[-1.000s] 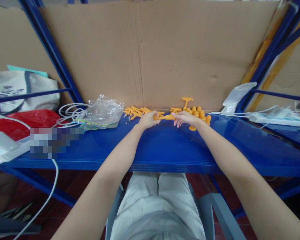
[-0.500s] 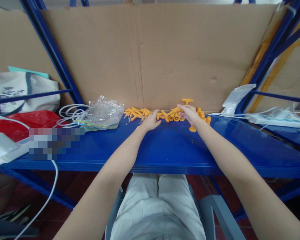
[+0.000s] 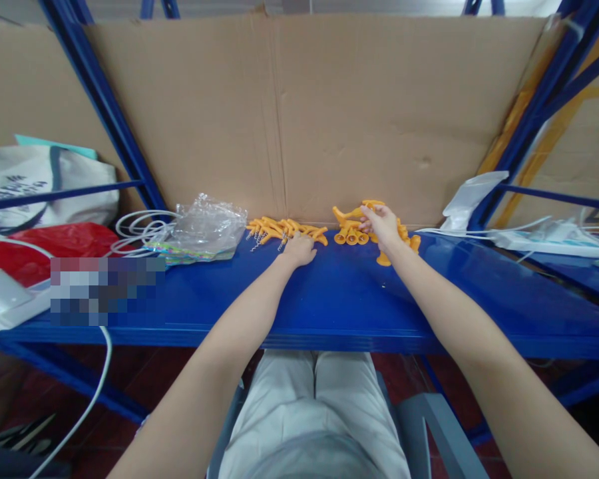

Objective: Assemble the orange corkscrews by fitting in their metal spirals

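Observation:
My left hand [image 3: 300,250] is over the right end of a heap of orange T-handled corkscrews [image 3: 272,228], fingers stretched towards the handles and thumb apart. Bare metal spirals stick out of the heap's front. My right hand [image 3: 385,226] is closed, its fingertips at an orange corkscrew piece [image 3: 348,213] that points left above the pile. Below it lies a row of orange flared tubes [image 3: 350,236], open ends facing me. An orange T-handle [image 3: 373,202] shows behind my right hand and a flared orange base [image 3: 383,259] in front; the hand hides what lies between.
Clear plastic bags [image 3: 212,229] and coiled white cable [image 3: 142,229] lie left on the blue shelf [image 3: 329,303]. A cardboard sheet [image 3: 354,113] stands behind. A red bag [image 3: 74,241] sits far left; a white power strip [image 3: 549,239] lies right.
The orange piece at my right fingertips has risen and shifted right, away from the left heap. My right hand has moved slightly right. My left hand has shifted slightly left onto the corkscrews.

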Tool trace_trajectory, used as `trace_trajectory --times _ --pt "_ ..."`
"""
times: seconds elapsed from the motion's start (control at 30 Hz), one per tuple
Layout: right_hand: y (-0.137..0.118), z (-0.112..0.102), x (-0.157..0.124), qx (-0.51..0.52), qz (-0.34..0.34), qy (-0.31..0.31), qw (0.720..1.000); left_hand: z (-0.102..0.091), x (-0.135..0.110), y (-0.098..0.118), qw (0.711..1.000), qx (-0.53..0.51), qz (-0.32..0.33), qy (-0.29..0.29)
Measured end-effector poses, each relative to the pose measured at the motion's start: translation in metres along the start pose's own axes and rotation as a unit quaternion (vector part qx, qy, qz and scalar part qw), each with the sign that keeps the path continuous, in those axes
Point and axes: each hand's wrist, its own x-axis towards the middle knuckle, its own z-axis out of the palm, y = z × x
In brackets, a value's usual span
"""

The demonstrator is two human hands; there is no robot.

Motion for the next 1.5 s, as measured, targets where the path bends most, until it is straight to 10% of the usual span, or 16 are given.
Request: trace_trajectory --times 0.4,0.67,0.9,1.5 --pt "0.032 0.0 0.019 -0.153 -0.191 -0.018 0.969 -0.026 -0.009 0.022 0.991 0.052 -0.043 -0.115" --pt "0.013 0.023 -0.01 -0.591 -0.259 -0.073 0.76 -0.027 -0.009 0.024 0.99 0.051 -0.057 -0.12" --pt "0.013 0.054 -0.013 -0.711 -0.288 -0.159 0.621 -0.027 -0.009 0.025 0.991 0.04 -0.054 -0.115" --pt "0.035 0.056 -0.016 -0.7 -0.225 -0.158 0.659 -0.027 -0.01 0.024 0.993 0.031 -0.057 -0.1"
